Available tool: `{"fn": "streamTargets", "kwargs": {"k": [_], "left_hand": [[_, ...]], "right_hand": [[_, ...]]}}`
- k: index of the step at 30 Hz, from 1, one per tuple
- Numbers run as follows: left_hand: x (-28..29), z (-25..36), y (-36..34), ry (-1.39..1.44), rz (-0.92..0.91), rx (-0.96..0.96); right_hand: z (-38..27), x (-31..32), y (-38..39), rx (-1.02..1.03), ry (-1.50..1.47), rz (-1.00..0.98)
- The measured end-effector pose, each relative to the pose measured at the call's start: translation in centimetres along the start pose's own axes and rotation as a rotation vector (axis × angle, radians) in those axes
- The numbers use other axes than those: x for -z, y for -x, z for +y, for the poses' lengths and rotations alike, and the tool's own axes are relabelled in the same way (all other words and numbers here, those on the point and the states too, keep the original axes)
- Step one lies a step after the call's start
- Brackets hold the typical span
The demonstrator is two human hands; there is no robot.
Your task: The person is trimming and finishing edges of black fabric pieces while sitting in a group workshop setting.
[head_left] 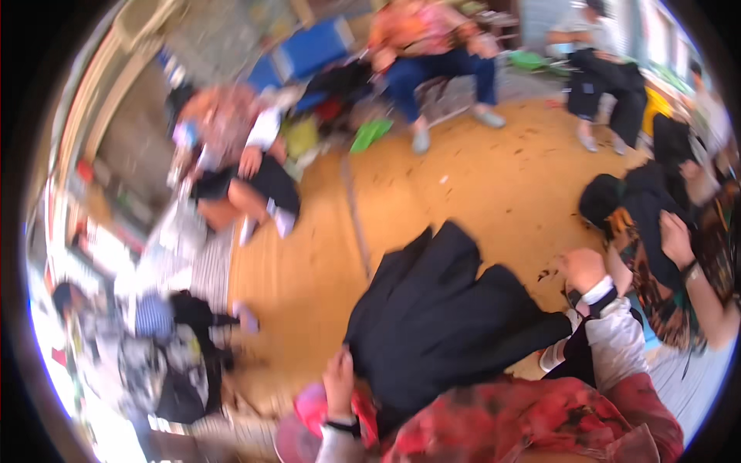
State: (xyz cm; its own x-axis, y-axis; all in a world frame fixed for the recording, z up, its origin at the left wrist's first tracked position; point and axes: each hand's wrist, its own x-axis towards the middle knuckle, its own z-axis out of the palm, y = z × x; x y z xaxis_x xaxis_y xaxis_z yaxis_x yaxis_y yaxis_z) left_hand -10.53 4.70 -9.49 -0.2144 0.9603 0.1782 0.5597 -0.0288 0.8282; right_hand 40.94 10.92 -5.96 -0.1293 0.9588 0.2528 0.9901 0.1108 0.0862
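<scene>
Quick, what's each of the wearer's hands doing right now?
Left hand: closed, seemingly pinching the edge of the black cloth.
Right hand: blurred, beyond the cloth's right end; open or closed cannot be told.

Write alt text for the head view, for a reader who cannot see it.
The wearer's left hand holds an edge of black fabric spread before them; the blurred right hand is beside it. Other people sit around a tan floor mat.

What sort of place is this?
Probably a shared sitting or work area, though blur leaves its purpose uncertain. People sit around a tan floor covering, dark cloth is spread before the wearer, and a blue box-like object stands among clutter behind.
</scene>
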Motion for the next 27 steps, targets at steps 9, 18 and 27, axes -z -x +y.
{"fn": "streamTargets", "kwargs": {"k": [9,18,27], "left_hand": [[0.7,-11.7,10.3,0.37,0.41,0.731],[9.3,-13.9,12.4,0.552,0.573,1.007],[4.2,-16.7,11.8,-0.439,-0.037,0.447]], "right_hand": [[-5.9,-3.5,-2.3,-0.114,-0.489,-0.545],[-5.9,-5.4,-2.1,-0.103,-0.57,-0.651],[-5.1,1.1,-3.7,0.091,-0.345,-0.54]]}}
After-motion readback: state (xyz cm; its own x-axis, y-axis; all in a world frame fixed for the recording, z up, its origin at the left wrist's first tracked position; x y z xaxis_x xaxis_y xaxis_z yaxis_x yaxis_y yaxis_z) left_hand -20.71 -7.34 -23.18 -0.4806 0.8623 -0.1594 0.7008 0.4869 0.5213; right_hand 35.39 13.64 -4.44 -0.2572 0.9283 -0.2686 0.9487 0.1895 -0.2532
